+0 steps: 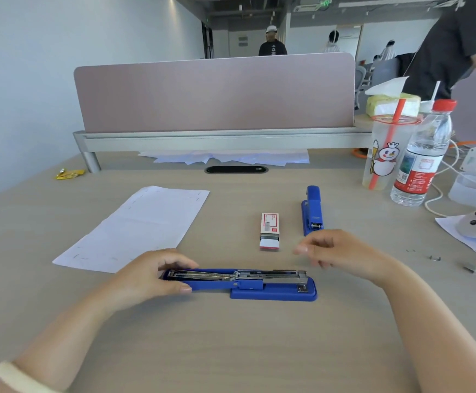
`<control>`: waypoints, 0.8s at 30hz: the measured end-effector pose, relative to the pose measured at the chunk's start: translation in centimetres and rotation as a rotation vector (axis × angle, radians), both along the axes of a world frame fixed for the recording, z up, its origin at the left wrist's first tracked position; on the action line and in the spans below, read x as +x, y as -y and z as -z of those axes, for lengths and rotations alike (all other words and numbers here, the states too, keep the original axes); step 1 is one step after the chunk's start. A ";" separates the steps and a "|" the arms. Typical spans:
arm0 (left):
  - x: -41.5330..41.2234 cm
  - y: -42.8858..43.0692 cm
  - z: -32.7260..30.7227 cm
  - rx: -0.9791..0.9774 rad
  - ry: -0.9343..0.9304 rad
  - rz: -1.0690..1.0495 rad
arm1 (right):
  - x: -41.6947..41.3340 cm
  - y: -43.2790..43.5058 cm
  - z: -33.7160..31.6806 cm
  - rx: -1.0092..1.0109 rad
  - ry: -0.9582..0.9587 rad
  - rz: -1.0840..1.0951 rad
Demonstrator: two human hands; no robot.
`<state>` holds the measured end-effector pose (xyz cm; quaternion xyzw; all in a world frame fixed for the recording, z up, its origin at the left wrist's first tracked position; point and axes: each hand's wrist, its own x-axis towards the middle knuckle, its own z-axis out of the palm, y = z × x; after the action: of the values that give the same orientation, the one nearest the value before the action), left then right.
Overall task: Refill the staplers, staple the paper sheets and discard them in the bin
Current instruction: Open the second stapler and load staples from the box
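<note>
A blue stapler (248,283) lies folded fully open and flat on the desk in front of me, its metal staple channel facing up. My left hand (151,275) grips the stapler's left end. Just above the stapler's right end hovers my right hand (336,251), fingers loosely curled and holding nothing that I can see. Behind it a small white-and-red staple box (270,231) lies with its tray slid partly out. A second blue stapler (312,209), closed, sits right of the box. Paper sheets (134,228) lie at the left.
A drink cup (384,154) and a water bottle (421,157) stand at the right. Loose staples (435,258) lie near the right edge. More paper (225,157) lies under the pink divider (214,92). A person stands at the far right.
</note>
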<state>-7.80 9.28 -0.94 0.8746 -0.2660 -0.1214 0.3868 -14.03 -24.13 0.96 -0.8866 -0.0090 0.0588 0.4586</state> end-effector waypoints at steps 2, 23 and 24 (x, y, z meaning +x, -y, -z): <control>0.1 0.8 -0.6 -0.044 0.000 -0.019 | 0.6 -0.4 0.2 0.025 0.086 0.044; 3.3 12.8 1.0 0.185 0.383 0.105 | 4.1 -2.0 3.5 -0.140 0.326 0.078; 3.2 12.7 1.0 0.195 0.384 0.115 | 4.1 -2.1 3.5 -0.149 0.328 0.092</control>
<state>-4.57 -3.37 -1.95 0.8983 -0.3714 0.0003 0.2350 -9.95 -21.98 -2.52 -0.9153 -0.0386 -0.1069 0.3864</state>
